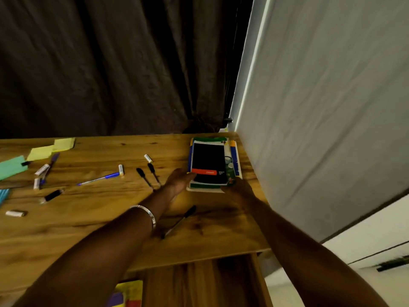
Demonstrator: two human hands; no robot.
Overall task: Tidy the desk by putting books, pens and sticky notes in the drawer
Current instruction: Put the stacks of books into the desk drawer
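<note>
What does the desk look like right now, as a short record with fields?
books: stack of books, black-and-red cover on top, at the wooden desk's far right corner
left hand: fingers at the stack's left edge
right hand: at the stack's near right corner
pens: blue pen, black pens, loose on desk
sticky notes: yellow pads, far left
drawer: open, below the desk's near edge

Dark curtain (pixel 110 63) hangs behind wooden tabletop (pixel 88 218); pale wall panel (pixel 321 107) stands at its right edge; small white batteries (pixel 121 169) lie scattered on the wood; a silver bangle (pixel 148 214) sits on the wrist.
</note>
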